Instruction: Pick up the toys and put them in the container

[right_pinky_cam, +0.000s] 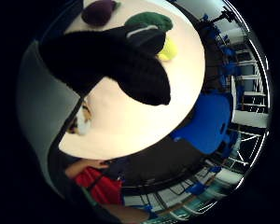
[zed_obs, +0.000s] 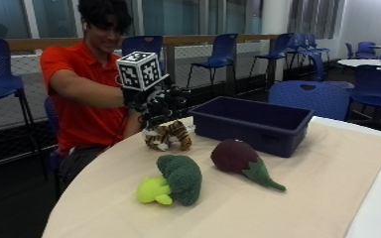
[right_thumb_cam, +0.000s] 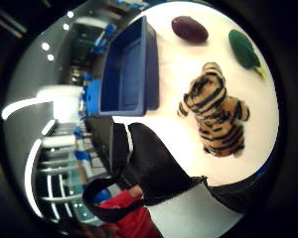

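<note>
My gloved right hand (zed_obs: 156,103) hovers just above a striped tiger toy (zed_obs: 168,137), fingers hanging down and holding nothing. The tiger lies on the beige table (zed_obs: 322,188) near the person's edge, beside a dark blue container (zed_obs: 253,123) that looks empty. A green and yellow broccoli toy (zed_obs: 172,181) and a purple eggplant toy (zed_obs: 238,158) lie nearer the camera. In the thumb side palm view the tiger (right_thumb_cam: 216,118) lies apart from the glove (right_thumb_cam: 154,168), with the container (right_thumb_cam: 126,69), eggplant (right_thumb_cam: 188,29) and broccoli (right_thumb_cam: 243,48) beyond. In the little finger side view, gloved fingers (right_pinky_cam: 126,60) stretch over the table.
The round table's edge curves close to the person's body. Blue chairs (zed_obs: 302,96) stand behind the container and along the railing. The person's bare hand is below the table edge, out of sight in the outside view.
</note>
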